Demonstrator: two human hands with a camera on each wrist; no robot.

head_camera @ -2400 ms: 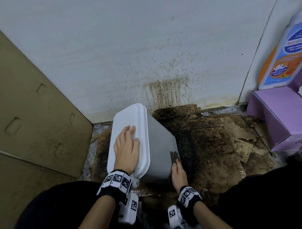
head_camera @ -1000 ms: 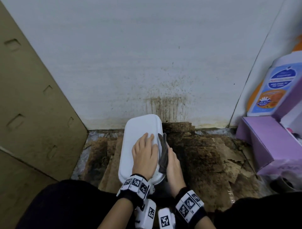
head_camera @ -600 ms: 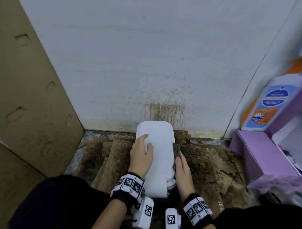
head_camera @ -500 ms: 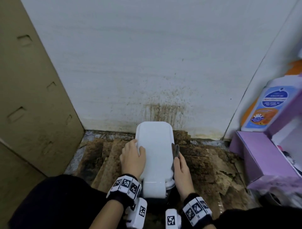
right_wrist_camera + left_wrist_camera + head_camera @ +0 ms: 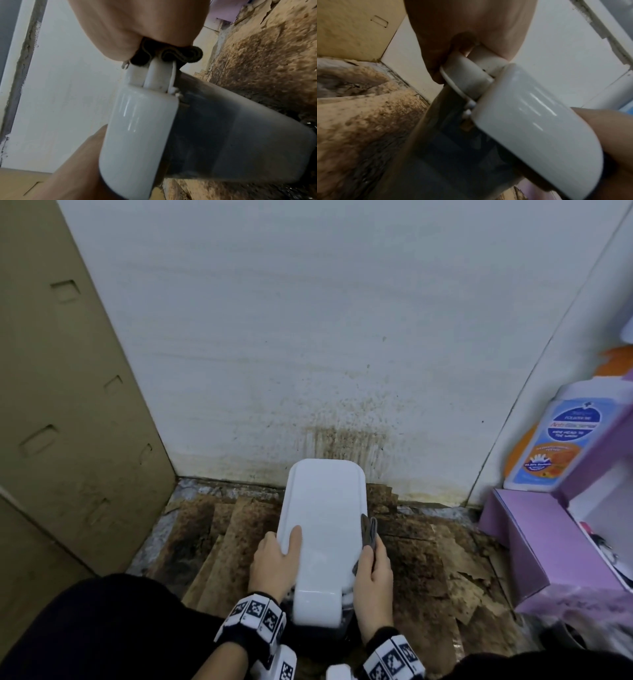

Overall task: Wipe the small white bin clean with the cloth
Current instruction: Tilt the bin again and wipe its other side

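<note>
The small white bin stands on the floor against the wall, its lid down. My left hand grips the lid's left edge, thumb on top and fingers curled under the rim. My right hand holds a dark grey cloth against the lid's right edge. In the right wrist view the folded cloth is pressed onto the white rim above the grey bin body. The left wrist view shows my left hand curled over the rim.
A tan cardboard panel closes the left side. The white wall behind is spattered brown. Stained cardboard sheets cover the floor. A purple box and a wash bottle stand at the right. My knees fill the bottom.
The bin went from tilted to upright. My left hand slid from the lid's top to its left edge. My right hand brought the cloth up from the bin's side to the right rim.
</note>
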